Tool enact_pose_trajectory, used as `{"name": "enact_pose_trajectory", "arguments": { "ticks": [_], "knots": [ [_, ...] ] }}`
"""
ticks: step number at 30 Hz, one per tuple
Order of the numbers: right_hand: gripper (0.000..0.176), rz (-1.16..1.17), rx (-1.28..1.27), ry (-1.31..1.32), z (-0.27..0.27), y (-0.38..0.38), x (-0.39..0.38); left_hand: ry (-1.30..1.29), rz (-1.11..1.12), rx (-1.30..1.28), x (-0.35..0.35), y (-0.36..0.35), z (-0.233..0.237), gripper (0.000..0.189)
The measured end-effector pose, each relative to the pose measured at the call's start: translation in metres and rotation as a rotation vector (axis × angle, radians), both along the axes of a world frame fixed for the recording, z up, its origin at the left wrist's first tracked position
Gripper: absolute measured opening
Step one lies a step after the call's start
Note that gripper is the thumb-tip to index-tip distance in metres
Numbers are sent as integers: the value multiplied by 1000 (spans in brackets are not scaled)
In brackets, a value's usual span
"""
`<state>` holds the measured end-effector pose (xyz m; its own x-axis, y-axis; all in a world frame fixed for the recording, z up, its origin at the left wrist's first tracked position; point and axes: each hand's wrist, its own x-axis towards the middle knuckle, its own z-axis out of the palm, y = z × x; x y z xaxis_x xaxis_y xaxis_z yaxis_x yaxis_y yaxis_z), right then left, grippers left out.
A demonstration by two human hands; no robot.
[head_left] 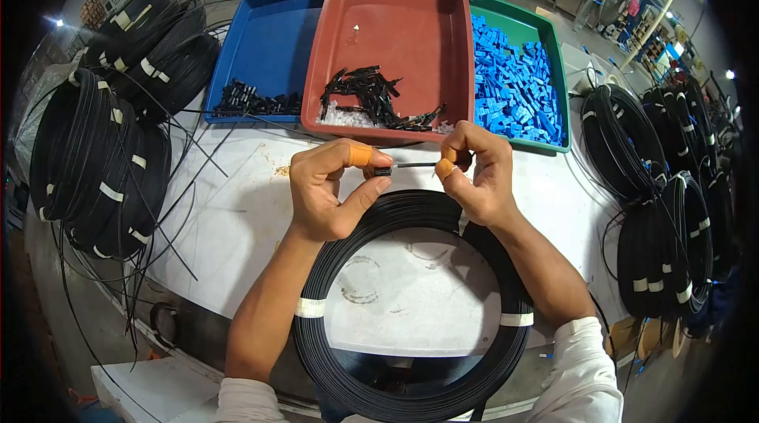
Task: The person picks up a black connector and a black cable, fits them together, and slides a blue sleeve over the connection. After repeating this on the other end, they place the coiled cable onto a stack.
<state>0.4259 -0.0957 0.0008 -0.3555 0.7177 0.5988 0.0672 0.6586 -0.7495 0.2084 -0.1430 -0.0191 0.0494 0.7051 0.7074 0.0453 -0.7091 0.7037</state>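
Observation:
My left hand [328, 190], with orange tape round a finger, pinches a small black connector piece [383, 171] between thumb and forefinger. Out of it a thin black cable end [419, 164] runs across to my right hand [481, 174], whose taped thumb and forefinger are closed on it. Both hands are above the table, just in front of the red tray. Below them lies a large coil of black cable [320, 281], tied with white tape bands, partly on the table and partly over its front edge.
A red tray [395, 20] holds black parts and clear bits. It stands between a blue tray [265, 43] with small black parts and a green tray [518, 12] of blue connectors. Cable coils [103, 162] crowd the left; more coils [624, 146] stand right. Loose cable ends cross the left side.

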Motion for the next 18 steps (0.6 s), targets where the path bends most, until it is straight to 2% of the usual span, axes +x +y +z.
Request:
{"name": "enact_pose_trajectory", "arguments": {
  "ticks": [8,16,18],
  "knots": [
    [18,-25,48,-66,1,-2,-1,-33,37,0,2,0,-2,18],
    [15,-25,190,-167,3,-6,-3,278,102,6,-1,-4,6,21],
    [14,5,175,-166,3,-5,-4,286,122,-34,3,-5,7,21]
  ]
}}
